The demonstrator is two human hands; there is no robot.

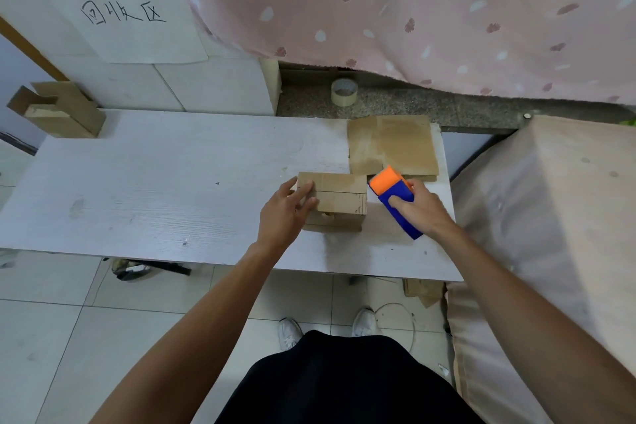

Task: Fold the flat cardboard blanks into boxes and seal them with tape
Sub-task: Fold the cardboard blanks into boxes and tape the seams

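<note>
The left hand holds the folded cardboard box on the white table, its fingers bent over the box's left top edge. Just right of the box, the right hand grips a blue and orange tape dispenser, with flat cardboard blanks lying just beyond it. Far beyond the left hand, a paper sheet on the wall reads "回收区" in handwriting.

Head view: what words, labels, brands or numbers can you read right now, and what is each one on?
"回收区": handwritten in black on the white sheet on the wall, upper left.
No print can be made out on the folded box, the flat blanks, the tape dispenser or the tape roll.
</note>
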